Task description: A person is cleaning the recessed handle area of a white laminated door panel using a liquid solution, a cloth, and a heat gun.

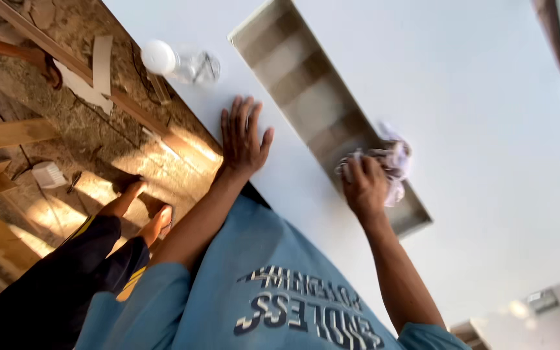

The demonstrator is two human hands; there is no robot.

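The white wall (474, 129) in front of you is the biggest thing here, smooth and flat, filling most of the view. Set into it is one long rectangular niche (312, 97), its long axis running on a slant from the upper middle down toward the lower right; its inner faces look tan and banded with shadow. Below you lies a mottled stone floor (66, 136) with several wooden strips and boards across it, sunlit in patches.

Your left hand (244, 136) is spread flat against the wall just beside the niche, fingers pointing up, holding nothing. Your right hand (364, 185) is clenched around one crumpled white cloth (393, 162), soft and wrinkled, pressed into the lower end of the niche.

One clear plastic bottle (179, 63) with a round white cap sits by the wall's edge above your left hand, apparently lying with its cap toward the left, though blur makes this uncertain.
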